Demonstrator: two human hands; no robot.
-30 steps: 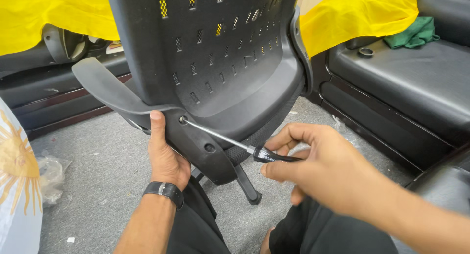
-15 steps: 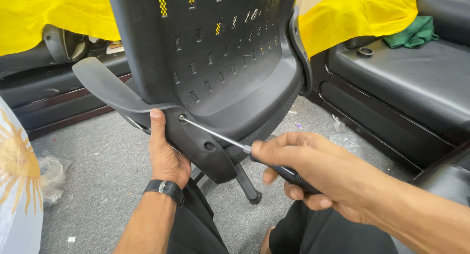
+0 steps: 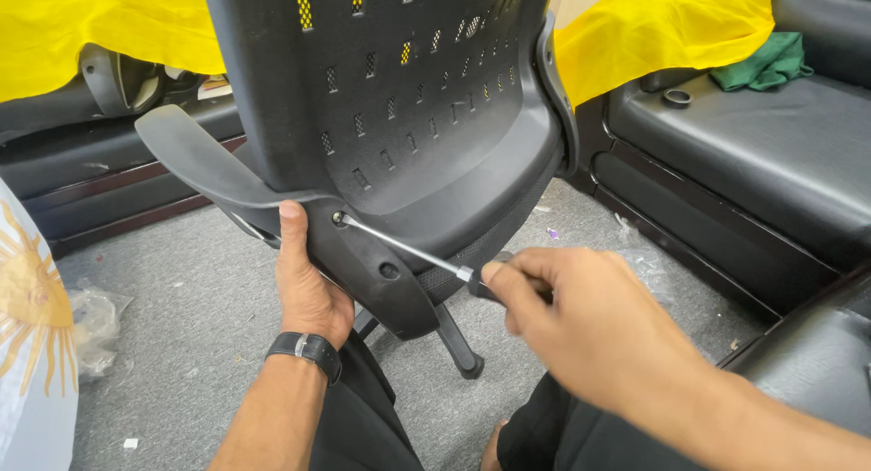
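Observation:
A black office chair (image 3: 426, 117) stands before me with its perforated plastic back facing the camera. My left hand (image 3: 308, 285), with a black watch on the wrist, grips the chair's lower bracket from below, thumb up against the plastic. My right hand (image 3: 581, 326) is closed around the handle of a screwdriver (image 3: 404, 244). Its thin metal shaft runs up and left, with the tip seated in a screw hole on the bracket. A second hole (image 3: 388, 271) lies just below the shaft. The chair's armrest (image 3: 195, 158) juts out to the left.
A black leather sofa (image 3: 753, 153) runs along the right, with yellow cloth (image 3: 653, 31) and a green rag (image 3: 762, 63) on it. More yellow cloth covers furniture at the back left. Crumpled plastic (image 3: 91, 330) lies on the grey carpet. A chair base leg (image 3: 458, 344) shows below.
My right hand has shifted its grip along the screwdriver handle and turned, now covering it from above. The tip stays in the same hole. My left hand has not moved.

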